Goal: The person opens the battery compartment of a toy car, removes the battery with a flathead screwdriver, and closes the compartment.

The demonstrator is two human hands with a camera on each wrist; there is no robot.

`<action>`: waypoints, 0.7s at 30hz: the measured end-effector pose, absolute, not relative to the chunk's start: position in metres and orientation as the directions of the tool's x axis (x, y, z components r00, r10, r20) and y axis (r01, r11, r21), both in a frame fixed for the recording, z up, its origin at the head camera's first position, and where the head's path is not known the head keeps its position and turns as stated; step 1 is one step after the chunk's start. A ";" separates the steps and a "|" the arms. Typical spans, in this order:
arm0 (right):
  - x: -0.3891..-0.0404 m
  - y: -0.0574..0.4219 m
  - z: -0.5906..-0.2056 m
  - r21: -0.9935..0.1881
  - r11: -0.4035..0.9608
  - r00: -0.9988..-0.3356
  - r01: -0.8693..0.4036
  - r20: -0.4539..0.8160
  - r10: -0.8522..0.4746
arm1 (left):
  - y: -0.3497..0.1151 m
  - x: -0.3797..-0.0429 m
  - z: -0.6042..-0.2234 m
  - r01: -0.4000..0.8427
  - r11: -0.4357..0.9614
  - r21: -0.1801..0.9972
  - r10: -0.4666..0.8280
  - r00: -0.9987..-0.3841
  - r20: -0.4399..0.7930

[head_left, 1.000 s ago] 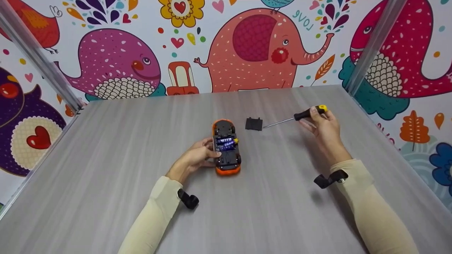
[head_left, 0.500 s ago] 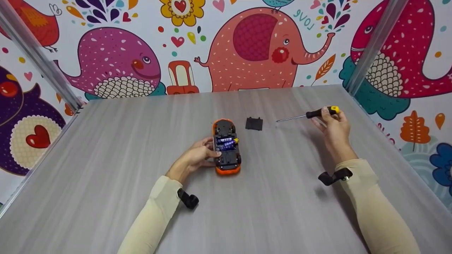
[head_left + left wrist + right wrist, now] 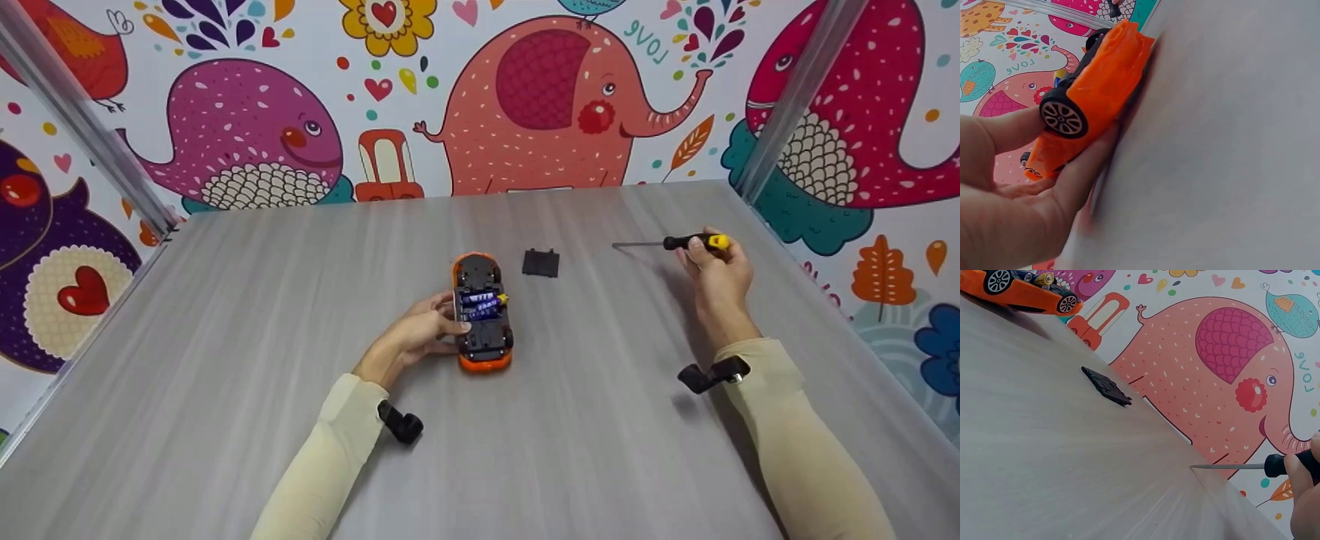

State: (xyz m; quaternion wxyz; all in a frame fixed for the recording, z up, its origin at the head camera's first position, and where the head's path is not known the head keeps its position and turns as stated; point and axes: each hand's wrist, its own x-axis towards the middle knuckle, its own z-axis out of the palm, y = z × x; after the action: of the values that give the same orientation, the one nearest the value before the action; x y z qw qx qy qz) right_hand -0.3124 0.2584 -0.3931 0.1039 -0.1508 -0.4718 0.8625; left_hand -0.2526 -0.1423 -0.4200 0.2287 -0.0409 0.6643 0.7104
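An orange toy car (image 3: 484,361) lies upside down on the table, its black underside facing up. Blue batteries (image 3: 480,306) sit in its uncovered compartment, one of them with a yellow end tilted up at the right side. My left hand (image 3: 415,334) grips the car from the left, thumb on the underside; in the left wrist view the fingers go under the orange body (image 3: 1109,79). My right hand (image 3: 721,281) holds a screwdriver (image 3: 679,242) by its black and yellow handle, the shaft pointing left. Between car and screwdriver lies a black battery cover (image 3: 541,263), apart from both hands.
The grey table (image 3: 300,450) ends at a printed wall (image 3: 540,105) with cartoon animals behind the car. Metal posts (image 3: 787,97) stand at the back corners. A black strap-like mount (image 3: 401,424) sits on each sleeve.
My right hand has moved right with the screwdriver, drawing its tip away from the black battery cover. The shaft now lies nearly level in view. My left hand and the car stay put.
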 end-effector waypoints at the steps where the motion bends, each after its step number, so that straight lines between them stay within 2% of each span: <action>1: -0.313 0.258 -0.394 -0.854 -0.519 -0.930 -0.034 -0.163 0.330 | -0.142 -0.253 -0.420 -0.379 -0.011 0.925 0.270 -0.892 -0.362; 9: -0.318 0.259 -0.401 -0.961 -0.268 -0.910 0.070 -0.171 0.378 | -0.142 -0.253 -0.419 -0.387 -0.019 0.922 0.269 -0.890 -0.368; 15: -0.319 0.262 -0.405 -0.977 -0.084 -0.909 0.197 -0.215 0.357 | -0.142 -0.253 -0.419 -0.382 -0.019 0.924 0.273 -0.891 -0.363; 21: -0.319 0.261 -0.412 -0.952 0.158 -0.922 0.260 -0.197 0.333 | -0.143 -0.251 -0.420 -0.372 -0.011 0.928 0.280 -0.892 -0.354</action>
State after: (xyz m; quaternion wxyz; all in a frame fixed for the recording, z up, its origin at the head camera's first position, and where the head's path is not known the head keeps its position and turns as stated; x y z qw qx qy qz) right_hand -0.3186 0.2614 -0.4120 0.0294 -0.1953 -0.7604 0.6188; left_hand -0.2512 -0.1432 -0.4196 0.2297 -0.0346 0.6648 0.7100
